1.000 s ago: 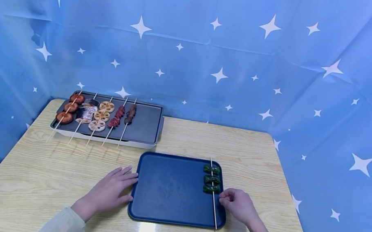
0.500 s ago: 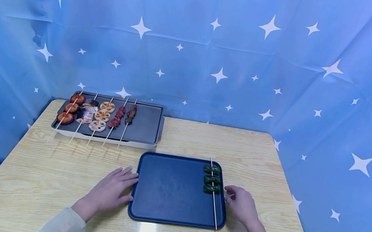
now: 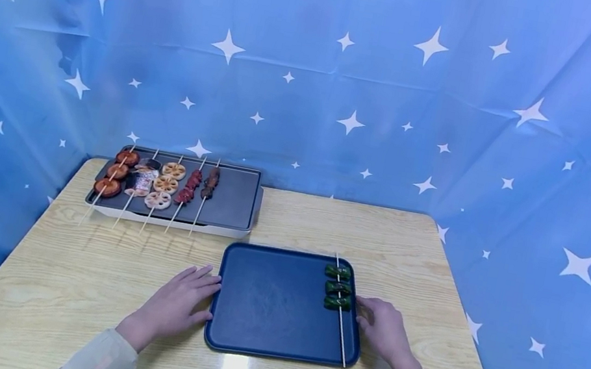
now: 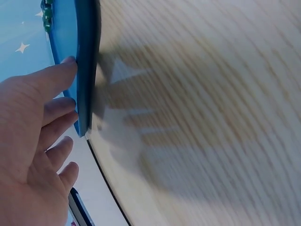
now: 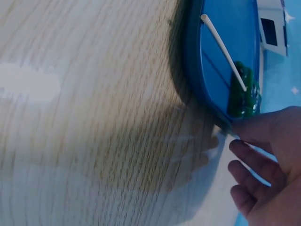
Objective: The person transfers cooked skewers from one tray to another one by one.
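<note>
A dark blue rectangular tray point(image 3: 274, 306) lies on the table in the head view. Near its right side rests a skewer of green pepper pieces point(image 3: 338, 288), its bare stick pointing toward me. My left hand point(image 3: 176, 302) touches the tray's left edge with its fingertips, fingers mostly straight. In the left wrist view the thumb and fingers of the left hand point(image 4: 35, 127) meet the tray rim point(image 4: 87, 66). At the opposite edge is my right hand point(image 3: 385, 332), thumb and fingers at the rim. In the right wrist view the right hand point(image 5: 273, 165) has loosely bent fingers.
A grill plate point(image 3: 233, 200) with a pale base stands at the back left. It bears several skewers, among them lotus root slices point(image 3: 165, 184), red meat point(image 3: 188, 185) and round brown pieces point(image 3: 116, 171). A blue starry curtain point(image 3: 313, 82) encloses the wooden table point(image 3: 324, 222).
My right hand has shifted slightly right, from beside the pepper skewer to the tray's right rim, its fingers loosening. The left hand, tray and skewers stay put; the head view has tilted slightly.
</note>
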The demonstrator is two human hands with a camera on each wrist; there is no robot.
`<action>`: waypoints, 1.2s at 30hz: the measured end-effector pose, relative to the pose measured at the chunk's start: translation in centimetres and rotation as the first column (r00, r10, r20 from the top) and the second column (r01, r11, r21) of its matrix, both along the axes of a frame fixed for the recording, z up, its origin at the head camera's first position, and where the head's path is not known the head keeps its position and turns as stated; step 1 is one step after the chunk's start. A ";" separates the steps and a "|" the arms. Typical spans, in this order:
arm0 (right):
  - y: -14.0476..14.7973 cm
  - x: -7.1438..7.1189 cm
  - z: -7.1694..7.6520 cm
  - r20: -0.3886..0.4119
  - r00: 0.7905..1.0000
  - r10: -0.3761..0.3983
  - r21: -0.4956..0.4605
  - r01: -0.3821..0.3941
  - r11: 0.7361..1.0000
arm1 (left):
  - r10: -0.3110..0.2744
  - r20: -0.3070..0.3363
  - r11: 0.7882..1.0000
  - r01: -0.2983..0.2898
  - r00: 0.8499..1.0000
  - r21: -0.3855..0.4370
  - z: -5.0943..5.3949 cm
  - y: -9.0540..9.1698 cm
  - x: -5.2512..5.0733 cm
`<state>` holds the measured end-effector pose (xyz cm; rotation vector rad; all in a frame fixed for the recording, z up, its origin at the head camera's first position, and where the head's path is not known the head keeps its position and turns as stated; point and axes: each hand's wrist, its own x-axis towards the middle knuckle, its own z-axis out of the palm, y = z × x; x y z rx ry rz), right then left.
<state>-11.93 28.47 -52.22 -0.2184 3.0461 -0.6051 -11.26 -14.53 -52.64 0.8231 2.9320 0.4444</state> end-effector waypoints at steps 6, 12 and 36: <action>0.3 0.0 -0.4 -0.033 0.999 0.042 0.033 -0.041 0.999 | 0.046 -0.173 0.998 -0.036 0.984 0.060 1.0 -0.7 -0.7; 0.6 0.0 -0.4 -0.037 0.997 0.066 0.077 -0.063 0.995 | 0.187 -0.303 0.972 -0.131 0.935 0.195 2.7 -1.8 -2.0; 2.1 -0.1 -0.6 -0.111 0.948 0.299 0.234 -0.268 0.935 | 0.473 0.372 0.716 -0.594 0.799 0.365 4.4 -3.5 -3.1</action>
